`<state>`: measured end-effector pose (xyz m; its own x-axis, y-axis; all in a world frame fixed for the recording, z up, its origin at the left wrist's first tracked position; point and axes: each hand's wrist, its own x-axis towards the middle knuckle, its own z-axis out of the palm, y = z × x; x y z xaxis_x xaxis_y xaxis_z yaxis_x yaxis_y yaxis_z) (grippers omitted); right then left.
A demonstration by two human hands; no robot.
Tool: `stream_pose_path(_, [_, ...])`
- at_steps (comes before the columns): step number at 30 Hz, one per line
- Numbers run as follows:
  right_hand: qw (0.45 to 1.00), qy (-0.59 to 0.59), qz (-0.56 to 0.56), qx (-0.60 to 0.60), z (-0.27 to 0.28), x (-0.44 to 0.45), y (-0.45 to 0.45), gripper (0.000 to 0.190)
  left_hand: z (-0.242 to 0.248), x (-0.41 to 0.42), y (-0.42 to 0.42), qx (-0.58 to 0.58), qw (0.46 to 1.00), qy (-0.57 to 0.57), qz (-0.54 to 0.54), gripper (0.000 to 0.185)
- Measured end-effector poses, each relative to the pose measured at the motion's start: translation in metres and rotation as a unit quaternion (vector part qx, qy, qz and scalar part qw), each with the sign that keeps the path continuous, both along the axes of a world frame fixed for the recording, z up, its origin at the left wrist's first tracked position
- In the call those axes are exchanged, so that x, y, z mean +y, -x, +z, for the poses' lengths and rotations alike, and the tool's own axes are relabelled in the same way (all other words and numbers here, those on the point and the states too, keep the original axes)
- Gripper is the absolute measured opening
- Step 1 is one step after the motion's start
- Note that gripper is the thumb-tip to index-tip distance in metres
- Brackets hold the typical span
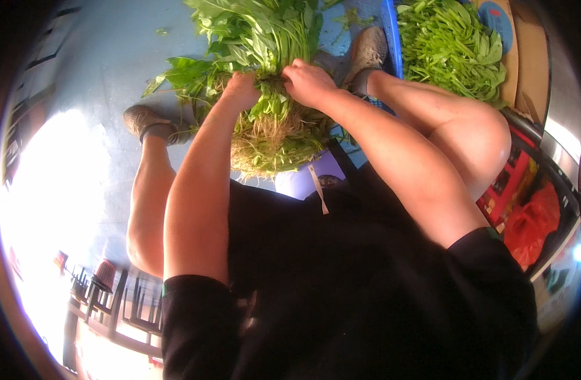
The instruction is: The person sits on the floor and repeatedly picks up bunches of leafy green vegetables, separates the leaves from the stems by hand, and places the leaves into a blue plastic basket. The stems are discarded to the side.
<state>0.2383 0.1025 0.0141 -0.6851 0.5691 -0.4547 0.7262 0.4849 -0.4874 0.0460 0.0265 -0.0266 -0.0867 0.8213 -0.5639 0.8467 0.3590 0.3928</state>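
Note:
A large bunch of leafy greens [271,38] lies before me between my legs, leaves pointing away and pale roots [271,128] towards me. A dark tie [270,78] wraps its stems. My left hand [243,90] is closed at the left end of this tie, and my right hand [309,83] grips at its right side. What exactly the fingertips pinch is partly hidden. Under and around the bunch lies a pile of rooted stems [257,159], with loose leaves [186,71] to the left.
A blue plastic basket [392,38] of trimmed greens [452,52] stands at the upper right, beside a cardboard box [528,57]. A dark crate with a red plastic bag [532,228] is by my right knee. Stools [100,289] stand at lower left, on the blue floor [110,61].

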Motion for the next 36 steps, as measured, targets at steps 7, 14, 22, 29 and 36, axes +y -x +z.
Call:
stream_pose_path(7, [0.998, 0.002, -0.058, 0.0, -0.001, -0.001, -0.004, 0.026, 0.014, 0.016, -0.002, 0.1, 0.99, 0.044, -0.094, 0.02])
stream_pose_path(14, [0.999, 0.029, -0.031, 0.007, 0.003, 0.001, 0.001, 0.027, 0.041, 0.038, -0.009, 0.047, 0.992, 0.113, -0.036, 0.036])
stream_pose_path(22, [0.996, 0.028, -0.078, 0.007, -0.002, 0.004, -0.007, 0.031, 0.049, 0.029, -0.019, 0.202, 0.965, -0.005, -0.168, 0.027])
stream_pose_path(29, [0.996, 0.044, -0.072, 0.031, -0.002, 0.002, 0.004, 0.033, 0.033, 0.007, -0.02, 0.025, 0.996, -0.076, 0.025, 0.022])
stream_pose_path(36, [0.997, 0.063, -0.049, 0.019, -0.01, 0.004, 0.021, 0.033, 0.039, 0.009, -0.017, 0.066, 0.993, -0.087, -0.038, 0.02])
